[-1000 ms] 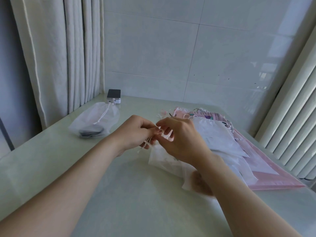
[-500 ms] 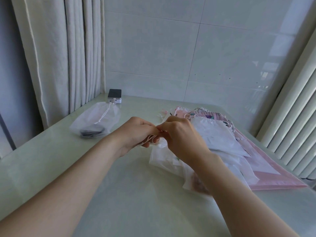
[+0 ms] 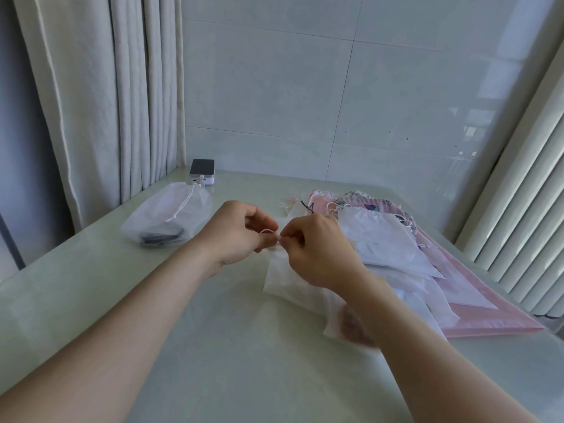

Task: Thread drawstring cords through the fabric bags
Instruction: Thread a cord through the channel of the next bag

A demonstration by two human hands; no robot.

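Cord loop [image 3: 270, 232] pinched by our curled left hand [image 3: 241, 236] and right hand [image 3: 317, 248], meeting above the white bag [image 3: 283, 279]'s mouth, presumably to feed it through.

**Soft, cool daylight from the right, seen through a wide lens**

Even, fairly bright daylight with a pale green cast. Window reflections gleam on the glossy wall [image 3: 464, 148] at right, beside the blinds [image 3: 518, 224]. The table [image 3: 244, 377] shows only faint, soft shadows. The curtain [image 3: 91, 102] and blinds lean outward from lens distortion. Forearms [image 3: 122, 346] stretch large near the bottom corners. The thin cord [image 3: 269, 231] is hard to make out against the white bags [image 3: 387, 239].
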